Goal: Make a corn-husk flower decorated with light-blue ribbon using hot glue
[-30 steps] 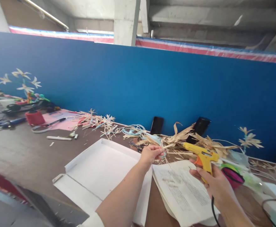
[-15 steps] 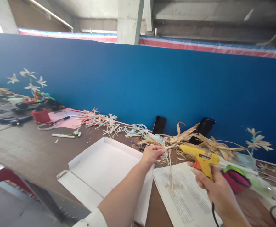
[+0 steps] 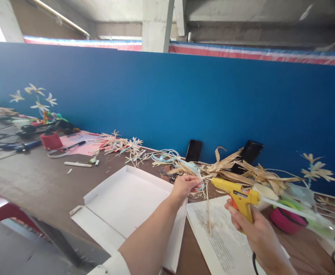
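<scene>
My left hand (image 3: 186, 185) is closed in a pinch on a thin pale husk strip (image 3: 200, 176), partly hidden by the fingertips. Some light blue material shows beside those fingers. In my right hand (image 3: 251, 223) is a yellow glue gun (image 3: 237, 193) with an orange trigger, my fingers wrapped round its handle. Its nozzle points left, close to the strip; whether they touch I cannot tell. A whitish glue stick (image 3: 284, 205) sticks out of its back. Below the nozzle, a thin straw-coloured stem (image 3: 208, 214) shows against printed sheets (image 3: 221, 248).
A white open box lid (image 3: 121, 202) lies left of the sheets. Dried husks (image 3: 259, 173), a phone (image 3: 194, 151) and a black object (image 3: 249, 154) line the blue partition (image 3: 167, 99). Husk flowers (image 3: 133, 147) lie further left. A pink-and-black round container (image 3: 289, 219) stands at right.
The glue gun has moved left, its nozzle now nearer my left fingertips. My left hand keeps its pinch. The view has shifted slightly, and a pale cup shows behind the gun.
</scene>
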Demonstrator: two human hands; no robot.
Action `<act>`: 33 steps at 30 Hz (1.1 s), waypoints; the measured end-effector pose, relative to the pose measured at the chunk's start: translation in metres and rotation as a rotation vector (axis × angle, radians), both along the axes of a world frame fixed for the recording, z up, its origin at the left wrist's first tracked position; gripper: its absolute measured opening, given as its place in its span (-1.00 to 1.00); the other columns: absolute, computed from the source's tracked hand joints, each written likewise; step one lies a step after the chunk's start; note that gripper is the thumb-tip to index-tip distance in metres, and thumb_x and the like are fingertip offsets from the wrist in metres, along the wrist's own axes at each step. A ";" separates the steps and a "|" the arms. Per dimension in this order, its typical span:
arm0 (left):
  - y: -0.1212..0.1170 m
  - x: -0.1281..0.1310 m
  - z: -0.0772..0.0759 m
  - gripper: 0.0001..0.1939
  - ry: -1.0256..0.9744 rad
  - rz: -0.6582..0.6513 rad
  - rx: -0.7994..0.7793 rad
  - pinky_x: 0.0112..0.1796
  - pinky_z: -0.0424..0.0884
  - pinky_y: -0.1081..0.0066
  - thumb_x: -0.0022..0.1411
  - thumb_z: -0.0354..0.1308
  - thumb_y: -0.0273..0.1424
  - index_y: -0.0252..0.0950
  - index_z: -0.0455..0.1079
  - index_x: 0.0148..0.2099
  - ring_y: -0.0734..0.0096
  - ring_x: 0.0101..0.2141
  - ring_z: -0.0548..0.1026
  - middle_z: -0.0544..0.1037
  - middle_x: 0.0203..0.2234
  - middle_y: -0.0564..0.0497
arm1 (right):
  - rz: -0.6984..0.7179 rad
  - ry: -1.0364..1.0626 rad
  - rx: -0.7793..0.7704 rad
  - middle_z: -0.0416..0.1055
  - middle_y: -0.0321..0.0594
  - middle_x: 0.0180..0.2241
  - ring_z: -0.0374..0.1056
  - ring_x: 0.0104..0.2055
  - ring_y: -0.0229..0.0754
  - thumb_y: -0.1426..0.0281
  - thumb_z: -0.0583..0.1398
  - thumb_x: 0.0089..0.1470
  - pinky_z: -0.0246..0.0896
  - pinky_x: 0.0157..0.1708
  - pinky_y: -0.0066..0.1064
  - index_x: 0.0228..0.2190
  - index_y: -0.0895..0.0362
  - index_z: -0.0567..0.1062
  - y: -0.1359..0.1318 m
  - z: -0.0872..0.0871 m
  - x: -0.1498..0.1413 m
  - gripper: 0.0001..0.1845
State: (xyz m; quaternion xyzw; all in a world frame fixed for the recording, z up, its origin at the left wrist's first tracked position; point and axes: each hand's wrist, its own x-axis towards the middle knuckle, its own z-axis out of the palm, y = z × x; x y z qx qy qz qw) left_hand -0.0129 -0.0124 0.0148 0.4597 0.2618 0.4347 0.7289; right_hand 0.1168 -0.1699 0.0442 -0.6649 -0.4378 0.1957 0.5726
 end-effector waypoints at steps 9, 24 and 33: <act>-0.002 -0.001 0.002 -0.63 -0.021 -0.005 -0.005 -0.51 0.33 0.55 -0.26 0.37 -0.24 -0.42 0.49 -0.42 0.59 -0.58 0.38 0.48 -0.58 -0.01 | -0.074 -0.256 -0.131 0.27 -0.36 -0.67 0.21 -0.58 -0.21 0.03 0.14 -0.08 0.06 -0.55 -0.41 -0.46 0.09 0.37 -0.002 0.009 -0.016 -0.63; -0.004 -0.003 0.006 -0.65 -0.024 -0.008 0.002 -0.48 0.33 0.54 -0.23 0.37 -0.25 -0.41 0.50 -0.41 0.57 -0.54 0.40 0.50 -0.56 -0.01 | -0.099 -0.203 -0.144 0.36 -0.34 -0.61 0.26 -0.55 -0.20 0.03 0.15 -0.14 0.12 -0.53 -0.41 -0.36 0.11 0.42 -0.001 0.014 -0.024 -0.58; -0.006 -0.003 0.008 -0.67 -0.015 -0.004 0.001 -0.48 0.34 0.54 -0.22 0.36 -0.27 -0.42 0.49 -0.42 0.56 -0.55 0.41 0.49 -0.57 -0.02 | -0.094 -0.219 -0.167 0.38 -0.32 -0.59 0.28 -0.53 -0.18 0.02 0.14 -0.13 0.10 -0.54 -0.40 -0.34 0.11 0.41 0.000 0.013 -0.023 -0.56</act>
